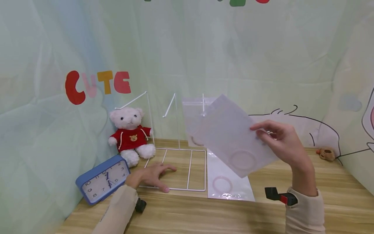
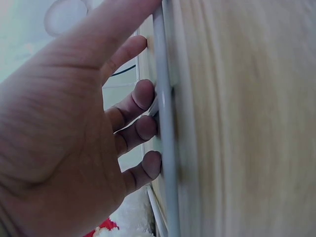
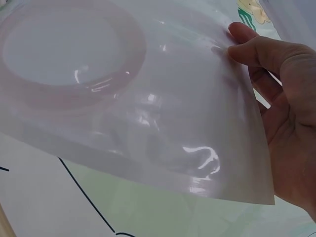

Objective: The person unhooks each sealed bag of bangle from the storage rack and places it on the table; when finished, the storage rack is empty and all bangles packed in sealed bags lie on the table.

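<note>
My right hand pinches a translucent whitish plastic bag by its edge, between thumb and fingers, and holds it tilted above the table. A pale pink ring shows on this bag; whether it is printed or inside, I cannot tell. Behind it, a clear zip bag hangs at the right hook of a white wire rack, partly hidden. Over the left part of the rack's base lies my left hand, fingers spread. In the left wrist view, its fingertips are at a base wire.
Another shiny bag with a pale ring lies flat right of the rack. Beside the rack's left side sit a white teddy bear in a red hoodie and a blue clock. A small brown toy is at the far right.
</note>
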Motion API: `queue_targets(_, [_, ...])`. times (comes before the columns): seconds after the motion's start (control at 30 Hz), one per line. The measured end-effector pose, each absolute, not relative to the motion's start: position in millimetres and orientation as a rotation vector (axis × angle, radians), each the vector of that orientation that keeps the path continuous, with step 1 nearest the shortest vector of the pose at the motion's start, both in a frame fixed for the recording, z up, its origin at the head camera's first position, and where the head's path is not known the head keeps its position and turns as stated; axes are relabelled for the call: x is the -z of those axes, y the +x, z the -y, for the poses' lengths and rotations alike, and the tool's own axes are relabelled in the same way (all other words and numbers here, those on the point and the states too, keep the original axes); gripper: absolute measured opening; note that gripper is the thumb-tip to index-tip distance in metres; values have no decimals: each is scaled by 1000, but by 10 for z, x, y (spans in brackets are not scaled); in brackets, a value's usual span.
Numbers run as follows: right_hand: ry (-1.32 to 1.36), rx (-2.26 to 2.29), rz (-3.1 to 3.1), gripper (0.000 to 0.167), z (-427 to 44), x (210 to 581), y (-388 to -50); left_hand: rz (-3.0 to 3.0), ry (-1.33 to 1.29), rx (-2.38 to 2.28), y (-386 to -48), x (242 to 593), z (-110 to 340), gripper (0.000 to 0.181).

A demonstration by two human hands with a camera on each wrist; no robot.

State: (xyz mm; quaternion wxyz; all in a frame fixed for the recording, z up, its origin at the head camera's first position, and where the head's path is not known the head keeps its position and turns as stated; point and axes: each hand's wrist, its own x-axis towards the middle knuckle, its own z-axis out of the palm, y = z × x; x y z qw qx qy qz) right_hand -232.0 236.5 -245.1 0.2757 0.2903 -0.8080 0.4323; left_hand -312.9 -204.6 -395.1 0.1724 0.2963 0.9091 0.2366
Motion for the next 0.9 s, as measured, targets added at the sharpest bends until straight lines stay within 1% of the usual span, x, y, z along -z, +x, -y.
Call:
queue_targets(0.5, [825,-1144,2096,20,-2421,2407,-2264,-2568,841,-691,-3117,3938,2045,82])
queue_targets(0.8, [924,-1277,1896,25,-2558,2414,-2221,-2562,881,-698,-3143,3964,2063,80])
queue_targets(0.9, [889,-1307,1864,25,-2628,2413,-2193,-2565,869,-705,-3142,3964,2061,81])
